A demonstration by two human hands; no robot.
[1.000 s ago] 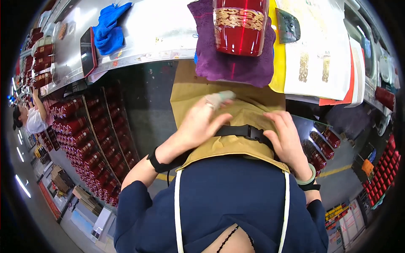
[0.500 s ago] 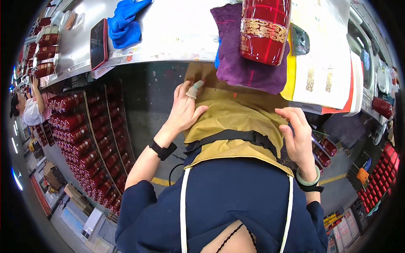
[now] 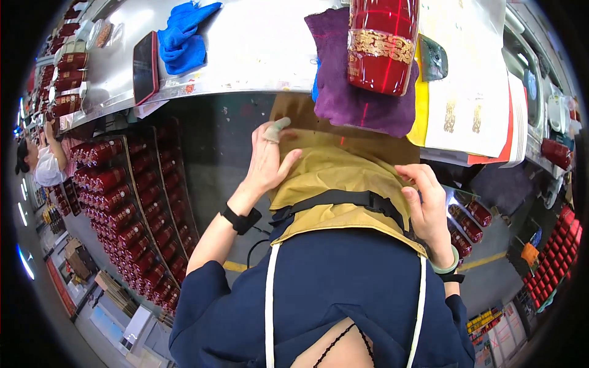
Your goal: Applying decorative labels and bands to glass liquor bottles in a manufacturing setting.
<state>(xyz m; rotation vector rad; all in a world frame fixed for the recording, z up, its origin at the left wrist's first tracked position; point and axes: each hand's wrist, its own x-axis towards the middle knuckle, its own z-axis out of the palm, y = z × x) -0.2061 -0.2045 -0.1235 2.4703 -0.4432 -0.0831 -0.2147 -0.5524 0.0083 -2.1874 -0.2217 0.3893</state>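
Note:
Over the left side of my yellow-brown apron (image 3: pixel 340 164), my left hand (image 3: pixel 267 161) holds nothing. Its fingers stretch forward with the thumb apart, and a pale cover wraps one fingertip. My right hand (image 3: pixel 431 205) is at the apron's right side, empty, its fingers loosely bent and separate from the thumb. Ahead, a glossy dark red bottle (image 3: pixel 380 64) with a gold pattern band rests on a folded purple cloth (image 3: pixel 362 116) at the bench edge. Neither hand touches the bottle. Red light lines cross bottle and cloth.
Printed sheets (image 3: pixel 469 92) lie right of the cloth with a dark glossy piece (image 3: pixel 434 58). A blue cloth (image 3: pixel 183 43) and a phone (image 3: pixel 145 69) lie on the metal bench (image 3: pixel 257 49). Racks of red bottles (image 3: pixel 119 202) stand left; another person (image 3: pixel 49 162) works beyond.
Both hands have shifted slightly left, and the left fingers lie a little straighter. The view has moved slightly. The bottle and cloth stay in place on the bench.

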